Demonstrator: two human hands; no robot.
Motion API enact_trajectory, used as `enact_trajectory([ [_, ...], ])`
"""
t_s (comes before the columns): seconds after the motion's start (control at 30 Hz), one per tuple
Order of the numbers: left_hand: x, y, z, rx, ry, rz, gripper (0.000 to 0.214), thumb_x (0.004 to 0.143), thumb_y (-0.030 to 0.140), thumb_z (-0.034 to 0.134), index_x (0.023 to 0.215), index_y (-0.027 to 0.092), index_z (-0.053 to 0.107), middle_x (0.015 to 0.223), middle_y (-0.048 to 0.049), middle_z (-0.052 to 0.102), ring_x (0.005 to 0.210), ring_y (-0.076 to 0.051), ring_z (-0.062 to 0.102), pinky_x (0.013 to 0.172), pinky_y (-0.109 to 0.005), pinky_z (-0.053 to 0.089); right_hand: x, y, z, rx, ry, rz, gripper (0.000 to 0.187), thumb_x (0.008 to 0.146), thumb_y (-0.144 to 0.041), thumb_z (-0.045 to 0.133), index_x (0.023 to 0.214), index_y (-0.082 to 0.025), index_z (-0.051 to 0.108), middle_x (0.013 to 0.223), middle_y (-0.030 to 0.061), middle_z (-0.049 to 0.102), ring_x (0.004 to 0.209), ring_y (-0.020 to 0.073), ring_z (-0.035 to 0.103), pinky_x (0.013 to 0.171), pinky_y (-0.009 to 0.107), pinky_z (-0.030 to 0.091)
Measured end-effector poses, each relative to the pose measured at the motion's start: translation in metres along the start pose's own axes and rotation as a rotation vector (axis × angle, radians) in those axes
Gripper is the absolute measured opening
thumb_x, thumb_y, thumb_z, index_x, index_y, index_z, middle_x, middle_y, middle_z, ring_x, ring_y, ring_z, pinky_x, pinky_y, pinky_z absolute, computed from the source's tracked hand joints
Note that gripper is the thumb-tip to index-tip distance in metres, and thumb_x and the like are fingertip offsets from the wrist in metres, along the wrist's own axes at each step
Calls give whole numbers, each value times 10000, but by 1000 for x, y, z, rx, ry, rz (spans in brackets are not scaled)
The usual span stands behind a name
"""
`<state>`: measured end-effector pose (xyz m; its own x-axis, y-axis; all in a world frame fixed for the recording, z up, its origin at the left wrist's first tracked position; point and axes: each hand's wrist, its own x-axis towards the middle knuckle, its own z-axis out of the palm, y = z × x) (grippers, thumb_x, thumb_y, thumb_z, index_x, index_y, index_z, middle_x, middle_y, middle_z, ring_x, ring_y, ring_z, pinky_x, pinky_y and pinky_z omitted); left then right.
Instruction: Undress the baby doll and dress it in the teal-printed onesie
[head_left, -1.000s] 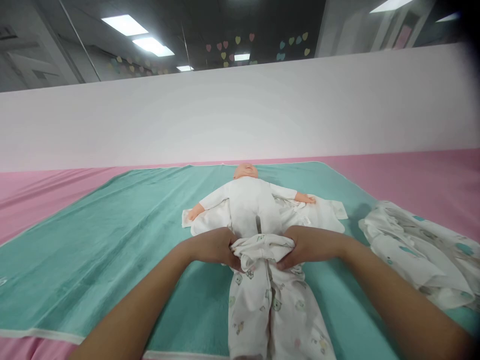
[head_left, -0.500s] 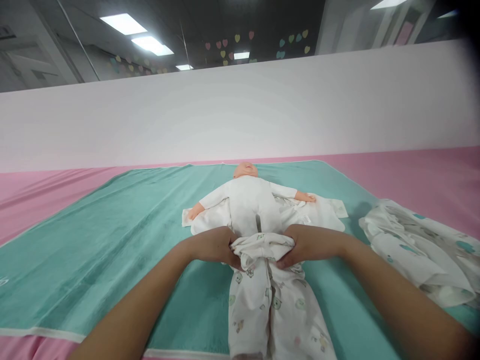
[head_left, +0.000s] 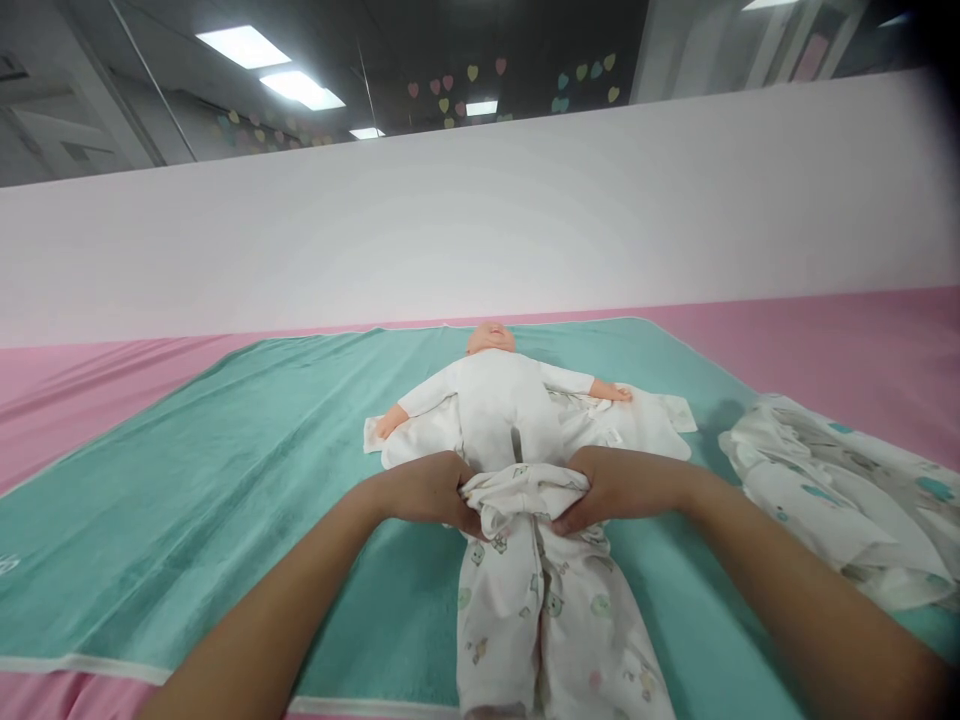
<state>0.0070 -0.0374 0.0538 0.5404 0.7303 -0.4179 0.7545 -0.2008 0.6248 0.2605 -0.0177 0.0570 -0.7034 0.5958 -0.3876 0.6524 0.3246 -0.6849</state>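
I had the left hand [head_left: 426, 490] and right hand [head_left: 622, 488] pinching the bunched waist of the printed sleepsuit [head_left: 536, 610], bottom centre, just below the baby doll [head_left: 495, 410] on the teal blanket [head_left: 225, 500].

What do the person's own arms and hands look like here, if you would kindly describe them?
Both are bare: the left hand and right hand wear no gloves, and no sleeve, watch or bracelet shows on the left forearm or right forearm.
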Motion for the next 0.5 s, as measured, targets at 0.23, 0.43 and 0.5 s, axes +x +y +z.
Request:
enact_trajectory([
  [0.23,-1,0,0,-10,3,-6,306,597,446,673,613,167,549,601,35,502,557,-96,418,516,-212,300,0,0,0,-15,17,10,404,626,-584,638,683,-189,573,687,-10,553,618,140,460,550,257,309],
  [0.43,-2,1,0,-8,2,0,333,605,478,669,624,166,552,604,31,494,558,-96,406,517,-214,303,0,1,0,-14,4,-16,387,645,-573,634,720,-195,593,710,-12,570,638,144,474,564,257,318],
  [0.5,-2,1,0,-7,4,-4,326,609,469,668,622,167,545,608,30,495,563,-97,409,514,-214,298,-1,0,0,-21,10,-3,395,637,-579,636,719,-195,593,712,-11,572,638,146,479,556,256,316],
])
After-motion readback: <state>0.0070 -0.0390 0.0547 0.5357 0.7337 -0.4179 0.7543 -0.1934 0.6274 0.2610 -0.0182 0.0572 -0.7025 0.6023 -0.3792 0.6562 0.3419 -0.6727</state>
